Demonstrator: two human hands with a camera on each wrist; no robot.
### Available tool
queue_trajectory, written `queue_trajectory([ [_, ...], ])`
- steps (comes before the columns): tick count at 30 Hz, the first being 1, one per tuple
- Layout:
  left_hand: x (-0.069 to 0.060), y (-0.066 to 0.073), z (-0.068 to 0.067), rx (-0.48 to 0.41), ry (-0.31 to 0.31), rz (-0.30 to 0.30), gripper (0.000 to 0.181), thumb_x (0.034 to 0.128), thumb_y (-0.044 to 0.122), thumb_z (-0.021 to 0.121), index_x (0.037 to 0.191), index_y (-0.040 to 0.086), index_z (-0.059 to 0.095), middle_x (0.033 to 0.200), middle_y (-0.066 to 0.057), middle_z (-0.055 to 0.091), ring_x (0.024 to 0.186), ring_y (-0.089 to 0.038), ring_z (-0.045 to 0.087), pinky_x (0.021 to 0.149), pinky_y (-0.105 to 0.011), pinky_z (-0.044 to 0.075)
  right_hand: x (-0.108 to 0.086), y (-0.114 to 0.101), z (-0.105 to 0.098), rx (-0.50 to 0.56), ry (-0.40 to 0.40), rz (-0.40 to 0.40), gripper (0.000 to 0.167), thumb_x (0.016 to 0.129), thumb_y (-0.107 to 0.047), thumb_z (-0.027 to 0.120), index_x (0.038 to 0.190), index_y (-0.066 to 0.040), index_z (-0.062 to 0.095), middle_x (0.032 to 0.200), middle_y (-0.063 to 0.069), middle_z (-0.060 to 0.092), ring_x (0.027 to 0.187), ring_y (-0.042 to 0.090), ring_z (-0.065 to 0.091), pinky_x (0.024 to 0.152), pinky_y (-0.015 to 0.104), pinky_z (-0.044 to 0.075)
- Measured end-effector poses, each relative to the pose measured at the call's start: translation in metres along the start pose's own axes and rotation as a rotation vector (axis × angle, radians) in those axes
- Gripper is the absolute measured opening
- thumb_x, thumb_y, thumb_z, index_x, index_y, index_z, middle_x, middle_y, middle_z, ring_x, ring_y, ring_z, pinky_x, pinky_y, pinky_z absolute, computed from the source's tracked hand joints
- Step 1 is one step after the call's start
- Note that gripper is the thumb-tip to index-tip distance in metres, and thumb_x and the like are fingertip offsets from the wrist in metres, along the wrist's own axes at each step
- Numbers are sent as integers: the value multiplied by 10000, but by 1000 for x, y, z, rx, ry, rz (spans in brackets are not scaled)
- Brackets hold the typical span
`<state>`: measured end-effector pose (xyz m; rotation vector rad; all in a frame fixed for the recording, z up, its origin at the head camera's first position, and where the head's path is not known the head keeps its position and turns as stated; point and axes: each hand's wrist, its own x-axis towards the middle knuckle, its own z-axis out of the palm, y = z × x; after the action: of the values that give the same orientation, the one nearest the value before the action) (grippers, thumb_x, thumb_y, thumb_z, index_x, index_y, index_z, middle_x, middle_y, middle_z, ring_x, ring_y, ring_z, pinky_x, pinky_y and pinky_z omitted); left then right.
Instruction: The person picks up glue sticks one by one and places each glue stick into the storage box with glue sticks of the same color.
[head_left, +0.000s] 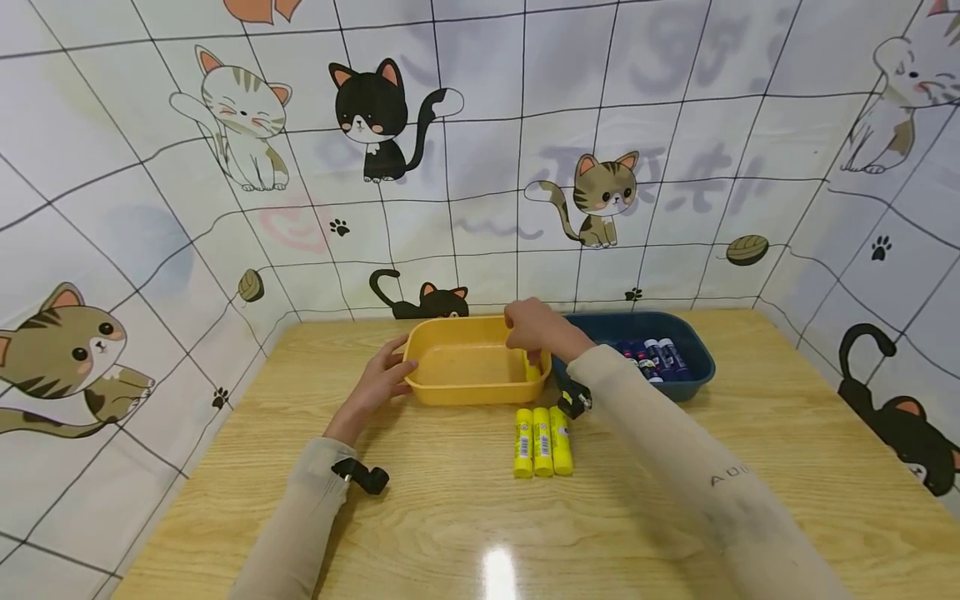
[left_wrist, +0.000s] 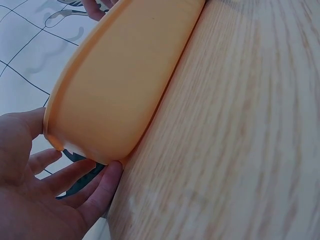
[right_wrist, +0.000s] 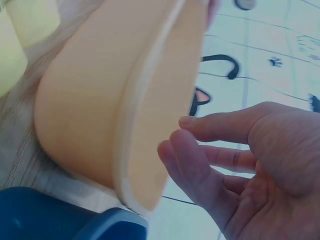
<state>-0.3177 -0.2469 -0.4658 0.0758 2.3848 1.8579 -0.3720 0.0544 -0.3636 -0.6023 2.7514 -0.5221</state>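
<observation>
My left hand (head_left: 381, 377) holds the left end of a yellow plastic bin (head_left: 480, 395), thumb at the rim and fingers against the outer wall (left_wrist: 75, 135). Over the bin's right end is my right hand (head_left: 534, 327). The right wrist view shows that hand's loosely bent fingers (right_wrist: 187, 155) with nothing between them. Below it, a yellow glue stick (head_left: 531, 367) lies inside the bin, partly hidden by the hand. Three more yellow glue sticks (head_left: 542, 443) lie side by side on the table in front of the bin.
A dark blue bin (head_left: 693, 367) stands to the right of the yellow one, partly behind my right forearm. It contains several dark blue and white tubes (head_left: 666, 358). Behind the wooden table (head_left: 435, 517) rises a cat-patterned wall covering (head_left: 487, 208).
</observation>
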Motion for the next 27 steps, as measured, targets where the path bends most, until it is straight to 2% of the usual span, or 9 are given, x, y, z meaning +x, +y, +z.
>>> queue_trajectory([
  [4,0,2,1,-2,-5,4,668,1075,215,553,1659,189,229,1585,-260,416,1304,-436,602,916,-356,620,-16,4,-6,12,35,-60,298,991,-185,680,1217,0,619,1073,191,719,574,190,703,588,255,593],
  [6,0,2,1,0,-5,3,663,1076,215,551,1657,191,235,1582,-264,419,1301,-432,604,910,-349,621,-26,6,-7,29,51,-82,259,995,-206,681,1162,-15,626,963,169,723,601,224,719,588,258,588],
  [10,0,2,1,6,-4,3,660,1077,210,547,1658,187,234,1581,-270,418,1303,-434,602,915,-353,620,-48,11,-6,88,79,-128,242,1003,-216,675,1150,-31,623,820,156,725,638,314,727,568,264,570],
  [17,-2,0,1,12,-1,-4,653,1078,221,555,1654,197,248,1578,-257,426,1284,-421,615,924,-357,617,-86,27,7,232,115,-200,178,1000,-190,684,1100,-49,643,783,109,705,583,268,698,563,338,608],
  [20,-3,-1,1,14,-4,-8,650,1080,221,553,1654,196,248,1578,-262,422,1286,-425,613,939,-374,614,-101,32,13,260,102,-199,132,992,-170,693,1068,-71,651,759,65,674,576,232,673,560,325,601],
  [27,0,0,1,17,-1,-2,651,1083,219,547,1656,189,238,1572,-264,427,1291,-423,611,959,-394,608,-127,45,29,272,40,-144,162,997,-234,703,1074,-104,646,817,121,678,535,172,621,552,340,594],
])
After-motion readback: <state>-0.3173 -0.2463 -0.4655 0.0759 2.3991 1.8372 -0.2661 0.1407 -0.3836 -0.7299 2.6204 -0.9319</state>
